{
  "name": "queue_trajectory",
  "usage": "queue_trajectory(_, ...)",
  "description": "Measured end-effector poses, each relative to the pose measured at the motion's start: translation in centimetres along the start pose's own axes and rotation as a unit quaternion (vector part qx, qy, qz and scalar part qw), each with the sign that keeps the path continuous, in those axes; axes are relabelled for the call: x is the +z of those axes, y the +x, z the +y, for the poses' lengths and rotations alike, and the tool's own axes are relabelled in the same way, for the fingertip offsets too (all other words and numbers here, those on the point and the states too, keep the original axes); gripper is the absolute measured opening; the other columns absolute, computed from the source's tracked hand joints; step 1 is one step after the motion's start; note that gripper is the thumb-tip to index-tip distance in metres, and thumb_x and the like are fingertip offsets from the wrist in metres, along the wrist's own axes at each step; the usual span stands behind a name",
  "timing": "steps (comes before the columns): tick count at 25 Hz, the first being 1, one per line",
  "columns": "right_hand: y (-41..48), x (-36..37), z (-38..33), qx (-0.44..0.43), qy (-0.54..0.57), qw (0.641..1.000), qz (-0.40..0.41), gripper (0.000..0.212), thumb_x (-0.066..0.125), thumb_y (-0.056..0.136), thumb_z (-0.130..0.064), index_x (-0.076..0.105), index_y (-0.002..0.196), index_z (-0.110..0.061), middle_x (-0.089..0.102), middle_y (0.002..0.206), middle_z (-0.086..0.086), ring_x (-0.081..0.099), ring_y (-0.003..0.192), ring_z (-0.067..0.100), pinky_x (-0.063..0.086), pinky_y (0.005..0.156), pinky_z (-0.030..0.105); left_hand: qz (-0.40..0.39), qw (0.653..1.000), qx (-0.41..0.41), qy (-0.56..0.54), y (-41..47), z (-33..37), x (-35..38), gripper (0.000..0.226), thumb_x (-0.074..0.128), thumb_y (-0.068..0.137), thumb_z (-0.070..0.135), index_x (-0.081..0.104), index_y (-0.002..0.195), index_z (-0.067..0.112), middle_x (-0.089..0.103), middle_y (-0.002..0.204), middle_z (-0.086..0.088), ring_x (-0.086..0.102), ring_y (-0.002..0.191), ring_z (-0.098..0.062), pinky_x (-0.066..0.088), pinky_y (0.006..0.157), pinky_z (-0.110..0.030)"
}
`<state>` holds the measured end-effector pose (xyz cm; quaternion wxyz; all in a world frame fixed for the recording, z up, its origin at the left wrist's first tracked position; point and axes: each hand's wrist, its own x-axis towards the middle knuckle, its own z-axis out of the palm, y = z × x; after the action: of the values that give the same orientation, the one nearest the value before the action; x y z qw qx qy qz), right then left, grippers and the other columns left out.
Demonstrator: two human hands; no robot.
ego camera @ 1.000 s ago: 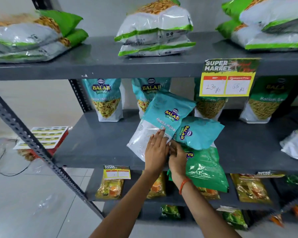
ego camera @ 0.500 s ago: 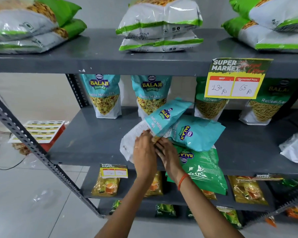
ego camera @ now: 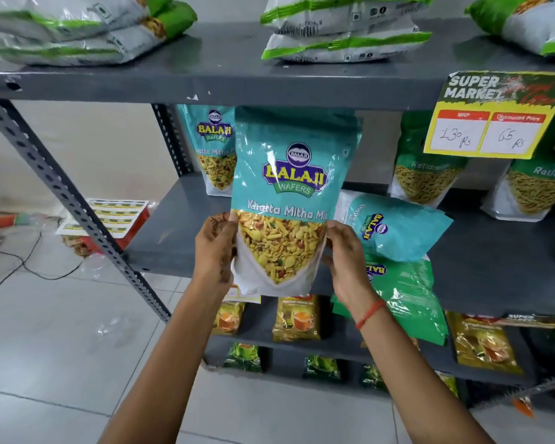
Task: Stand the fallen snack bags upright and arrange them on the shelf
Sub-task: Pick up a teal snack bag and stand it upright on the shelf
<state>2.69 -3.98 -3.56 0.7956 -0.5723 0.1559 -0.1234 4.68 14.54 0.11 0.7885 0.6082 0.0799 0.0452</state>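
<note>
Your left hand (ego camera: pixel 217 251) and right hand (ego camera: pixel 343 261) each close on one lower side edge of the teal Khatta Mitha bag (ego camera: pixel 285 200), holding it upright and facing you in front of the middle shelf (ego camera: pixel 167 232). Just right of your right hand a second teal bag (ego camera: pixel 398 229) lies on its side, resting on a fallen green bag (ego camera: pixel 410 299) that hangs over the shelf edge. Above your left hand another teal bag (ego camera: pixel 212 149) stands upright.
</note>
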Motion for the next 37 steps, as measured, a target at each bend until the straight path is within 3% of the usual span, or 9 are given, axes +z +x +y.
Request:
queue_trajectory(6, -3.8, -1.1, -3.5, -0.024, -0.009, 0.999, 0.046, 0.015, 0.051, 0.094, -0.013, 0.06, 0.084, -0.021, 0.061, 0.099, 0.004, 0.056, 0.105, 0.024, 0.043, 0.101, 0.047, -0.048, 0.998, -0.029, -0.037, -3.4, 1.0, 0.3, 0.012, 0.05, 0.095, 0.016, 0.058, 0.087, 0.012, 0.056, 0.08, -0.005, 0.053, 0.07, -0.016, 0.047, 0.059, -0.024)
queue_trajectory(11, -4.3, -1.5, -4.1, -0.039, -0.012, 0.997, 0.06, 0.012, 0.051, 0.093, -0.012, 0.058, 0.086, -0.018, 0.059, 0.089, -0.002, 0.054, 0.098, 0.018, 0.044, 0.091, 0.037, -0.054, 0.996, -0.029, -0.063, -4.1, 0.7, 0.7, 0.012, 0.049, 0.095, 0.014, 0.058, 0.087, 0.012, 0.062, 0.077, -0.002, 0.06, 0.065, -0.013, 0.051, 0.056, -0.023)
queue_trajectory(17, -2.6, -1.7, -1.4, 0.007, -0.017, 0.998, 0.067, 0.022, 0.046, 0.096, -0.011, 0.057, 0.081, -0.021, 0.06, 0.102, 0.012, 0.055, 0.099, 0.025, 0.047, 0.092, 0.044, -0.009, 0.998, -0.031, -0.045, -3.7, -1.3, 0.2, 0.013, 0.049, 0.095, 0.015, 0.054, 0.083, 0.013, 0.06, 0.076, -0.003, 0.059, 0.063, -0.013, 0.052, 0.051, -0.02)
queue_trajectory(22, 0.1, 3.2, 2.8, -0.053, -0.065, 0.995, 0.053, 0.021, 0.045, 0.094, -0.006, 0.053, 0.081, -0.02, 0.06, 0.081, -0.001, 0.056, 0.073, 0.006, 0.048, 0.063, 0.018, 0.096, 0.994, 0.031, 0.039, -0.5, -3.1, -3.0, 0.011, 0.047, 0.097, 0.018, 0.047, 0.086, 0.015, 0.06, 0.081, -0.009, 0.058, 0.079, -0.022, 0.05, 0.064, -0.031)
queue_trajectory(24, 0.9, 6.0, 4.6, -0.069, -0.077, 0.995, 0.013, 0.015, 0.044, 0.095, -0.006, 0.05, 0.086, -0.016, 0.059, 0.084, 0.0, 0.056, 0.075, 0.004, 0.046, 0.061, 0.01, 0.137, 0.987, 0.023, 0.08, 2.0, -3.3, -4.9, 0.008, 0.045, 0.098, 0.018, 0.044, 0.093, 0.011, 0.059, 0.093, -0.026, 0.054, 0.08, -0.032, 0.048, 0.063, -0.037)
queue_trajectory(26, 1.8, 8.8, 6.3, -0.073, -0.073, 0.995, -0.016, 0.011, 0.043, 0.096, -0.007, 0.048, 0.089, -0.014, 0.058, 0.085, -0.002, 0.056, 0.079, 0.007, 0.044, 0.06, 0.004, 0.162, 0.982, 0.006, 0.096, 4.6, -3.0, -6.7, 0.008, 0.043, 0.098, 0.018, 0.041, 0.098, 0.01, 0.056, 0.094, -0.024, 0.054, 0.078, -0.033, 0.048, 0.057, -0.036)
queue_trajectory(30, 3.1, 14.5, 8.7, -0.078, -0.049, 0.994, -0.054, 0.009, 0.043, 0.098, -0.015, 0.047, 0.1, -0.008, 0.059, 0.096, 0.008, 0.058, 0.085, 0.013, 0.049, 0.068, 0.015, 0.168, 0.979, -0.007, 0.115, 10.1, -1.6, -10.5, 0.017, 0.04, 0.099, 0.019, 0.039, 0.104, 0.003, 0.054, 0.085, -0.016, 0.052, 0.06, -0.023, 0.046, 0.053, -0.034)
queue_trajectory(34, 3.8, 19.0, 9.9, -0.07, -0.057, 0.995, -0.053, 0.009, 0.042, 0.099, -0.02, 0.047, 0.099, -0.012, 0.059, 0.092, 0.001, 0.058, 0.082, 0.006, 0.049, 0.064, 0.012, 0.176, 0.97, -0.023, 0.167, 14.4, -0.5, -13.8, 0.03, 0.04, 0.098, 0.022, 0.04, 0.122, 0.003, 0.058, 0.121, -0.022, 0.061, 0.097, -0.034, 0.053, 0.082, -0.049)
queue_trajectory(37, 4.5, 21.0, 10.6, -0.068, -0.073, 0.994, -0.032, 0.011, 0.042, 0.099, -0.018, 0.048, 0.102, -0.01, 0.059, 0.093, 0.001, 0.058, 0.082, 0.007, 0.047, 0.059, 0.006, 0.175, 0.966, -0.034, 0.187, 16.2, -0.3, -15.0, 0.036, 0.038, 0.098, 0.025, 0.037, 0.128, 0.005, 0.057, 0.127, -0.019, 0.058, 0.109, -0.036, 0.053, 0.088, -0.052)
